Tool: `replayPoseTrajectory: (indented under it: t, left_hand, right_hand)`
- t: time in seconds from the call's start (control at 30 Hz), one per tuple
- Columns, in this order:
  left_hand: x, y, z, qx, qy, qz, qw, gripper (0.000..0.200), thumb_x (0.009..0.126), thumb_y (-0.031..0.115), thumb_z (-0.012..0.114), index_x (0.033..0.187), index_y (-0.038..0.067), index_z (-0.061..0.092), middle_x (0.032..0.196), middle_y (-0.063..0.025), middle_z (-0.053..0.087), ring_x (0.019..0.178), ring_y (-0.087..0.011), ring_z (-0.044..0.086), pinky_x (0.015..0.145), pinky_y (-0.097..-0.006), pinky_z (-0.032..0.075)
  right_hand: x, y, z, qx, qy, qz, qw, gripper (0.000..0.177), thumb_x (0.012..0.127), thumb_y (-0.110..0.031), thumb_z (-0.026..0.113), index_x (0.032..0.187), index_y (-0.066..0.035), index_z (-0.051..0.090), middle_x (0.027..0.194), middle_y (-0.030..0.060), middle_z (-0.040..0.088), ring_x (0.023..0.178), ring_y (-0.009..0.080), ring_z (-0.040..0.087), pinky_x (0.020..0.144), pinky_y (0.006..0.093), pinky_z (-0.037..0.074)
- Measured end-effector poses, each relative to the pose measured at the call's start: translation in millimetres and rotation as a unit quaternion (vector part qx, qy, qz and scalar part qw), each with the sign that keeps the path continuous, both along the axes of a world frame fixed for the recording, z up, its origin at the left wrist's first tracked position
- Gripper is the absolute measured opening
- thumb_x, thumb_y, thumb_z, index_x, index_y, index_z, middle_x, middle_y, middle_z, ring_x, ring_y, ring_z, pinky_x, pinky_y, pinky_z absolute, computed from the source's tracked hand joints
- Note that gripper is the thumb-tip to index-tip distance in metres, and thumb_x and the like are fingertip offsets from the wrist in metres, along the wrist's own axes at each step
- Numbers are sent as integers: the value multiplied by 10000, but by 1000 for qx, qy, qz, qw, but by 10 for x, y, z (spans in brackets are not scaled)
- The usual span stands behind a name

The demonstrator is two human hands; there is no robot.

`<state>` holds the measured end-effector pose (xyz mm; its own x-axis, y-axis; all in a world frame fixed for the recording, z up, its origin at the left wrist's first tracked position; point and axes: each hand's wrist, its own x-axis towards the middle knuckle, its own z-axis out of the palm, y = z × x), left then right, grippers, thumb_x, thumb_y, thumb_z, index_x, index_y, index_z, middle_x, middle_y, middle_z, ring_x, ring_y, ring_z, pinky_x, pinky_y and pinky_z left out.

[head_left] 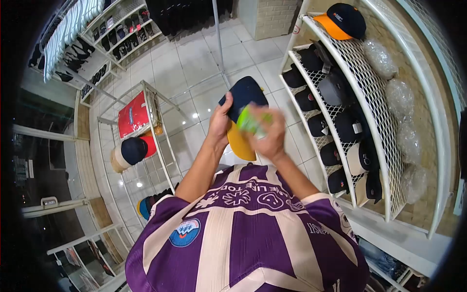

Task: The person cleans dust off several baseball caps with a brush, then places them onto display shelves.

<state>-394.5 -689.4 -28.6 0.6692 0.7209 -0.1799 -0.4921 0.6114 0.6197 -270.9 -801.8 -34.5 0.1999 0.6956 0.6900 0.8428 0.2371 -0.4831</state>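
A baseball cap [247, 91] with a navy crown and a yellow brim is held up in front of my chest. My left hand [220, 119] grips it by its left side, thumb up along the crown. My right hand [273, 132] is closed around a bright green and white object [249, 121], smeared by motion, whose kind I cannot tell. That green object overlaps the front of the cap, where crown and brim meet, and hides part of both.
On the right, a white mesh rack [350, 53] carries several caps, with a navy and orange cap [343, 22] on top beside clear plastic domes [400, 100]. To the left, a metal rack [165, 141] holds a red packaged garment [133, 117] and a navy-and-beige cap [132, 151].
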Motion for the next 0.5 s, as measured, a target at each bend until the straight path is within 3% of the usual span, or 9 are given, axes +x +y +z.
replayPoseTrajectory:
  t: [0.07, 0.13, 0.17, 0.2, 0.27, 0.33, 0.43, 0.5]
  left_hand:
    - [-12, 12, 31, -4, 37, 6, 999, 480, 1066, 416, 526, 1248, -19, 618, 1130, -115, 712, 977, -201, 715, 855, -352, 601]
    - [-78, 66, 20, 2, 43, -17, 999, 470, 1067, 403, 529, 1241, -24, 622, 1118, -112, 717, 967, -198, 716, 860, -346, 599]
    - [-116, 39, -1, 4, 53, -38, 998, 461, 1069, 390, 532, 1235, -29, 626, 1107, -110, 721, 957, -194, 718, 865, -340, 597]
    - [-134, -8, 32, 1, 54, -38, 998, 461, 1069, 390, 532, 1235, -29, 626, 1107, -110, 721, 957, -194, 718, 865, -340, 597]
    - [-137, -52, 186, 21, 102, -38, 994, 441, 1065, 379, 546, 1205, -27, 645, 1072, -98, 729, 914, -180, 721, 853, -323, 595]
    - [-100, 1, 140, 49, 100, -31, 993, 429, 1063, 375, 553, 1183, -22, 660, 1068, -91, 729, 902, -170, 718, 834, -317, 595]
    - [-194, -47, 95, 25, 80, -54, 995, 426, 1062, 374, 556, 1191, -20, 656, 1065, -87, 730, 917, -168, 714, 832, -320, 593]
    - [-214, -93, 67, 27, 84, -50, 995, 428, 1061, 375, 558, 1204, -18, 649, 1078, -91, 728, 924, -169, 715, 836, -321, 593]
  right_hand:
    - [-121, -145, -49, -31, 15, 61, 998, 653, 702, -314, 896, 1306, -145, 712, 1075, 96, 627, 1007, 295, 603, 895, 423, 466]
    - [104, -13, 17, 5, 8, -24, 1000, 651, 716, -271, 890, 1318, -114, 698, 1048, 103, 614, 965, 291, 603, 870, 398, 472]
    - [223, 67, -29, -7, 79, -68, 995, 617, 767, -223, 868, 1333, -70, 674, 1032, 122, 600, 918, 295, 598, 837, 382, 483]
    - [335, 218, 33, -9, 144, -105, 984, 610, 809, -274, 855, 1345, -58, 658, 953, 129, 576, 878, 308, 592, 774, 412, 488]
    - [574, 360, -32, -25, 259, -88, 962, 571, 848, -274, 834, 1339, -43, 655, 933, 134, 579, 854, 295, 603, 754, 397, 496]
    - [425, 249, 211, -2, 226, -51, 973, 537, 853, -287, 835, 1304, -40, 680, 968, 140, 609, 877, 275, 634, 784, 359, 509]
    - [356, 209, 114, -9, 202, 2, 979, 534, 868, -292, 823, 1317, -45, 672, 1011, 156, 628, 919, 283, 658, 804, 357, 521]
    - [548, 319, -84, -131, 266, -33, 955, 508, 904, -284, 792, 1331, -42, 661, 1066, 156, 645, 977, 266, 671, 842, 355, 525]
